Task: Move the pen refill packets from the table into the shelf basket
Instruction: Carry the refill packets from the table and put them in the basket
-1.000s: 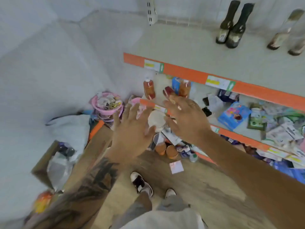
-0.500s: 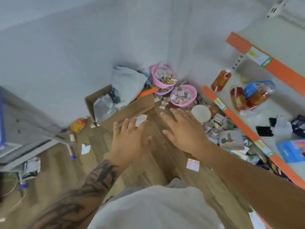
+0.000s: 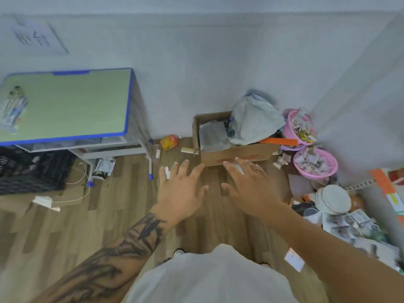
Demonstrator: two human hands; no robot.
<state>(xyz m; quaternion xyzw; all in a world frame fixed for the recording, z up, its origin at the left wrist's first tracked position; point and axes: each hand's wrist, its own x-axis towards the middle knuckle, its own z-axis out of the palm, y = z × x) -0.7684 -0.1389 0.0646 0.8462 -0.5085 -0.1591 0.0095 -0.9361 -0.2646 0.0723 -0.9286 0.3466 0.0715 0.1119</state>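
Observation:
A small table [image 3: 72, 110] with a green top and blue rim stands at the left against the wall. Clear pen refill packets [image 3: 12, 110] lie in a pile on its far left edge. My left hand [image 3: 181, 191] and my right hand [image 3: 251, 189] hover side by side over the wooden floor in the middle of the view, fingers spread and holding nothing. Both are well to the right of the table. The orange-edged shelf [image 3: 387, 189] is only partly visible at the right edge; I cannot make out a shelf basket.
An open cardboard box [image 3: 231, 154] with a grey bag stands by the wall ahead. Two pink baskets [image 3: 314, 169] full of small items sit to its right. A black crate [image 3: 28, 171] is under the table's left. Clutter and stacked plates [image 3: 332, 200] lie on the floor at right.
The view has swung left from the shelf to the floor and the table. Both hands stay stretched out in front, empty.

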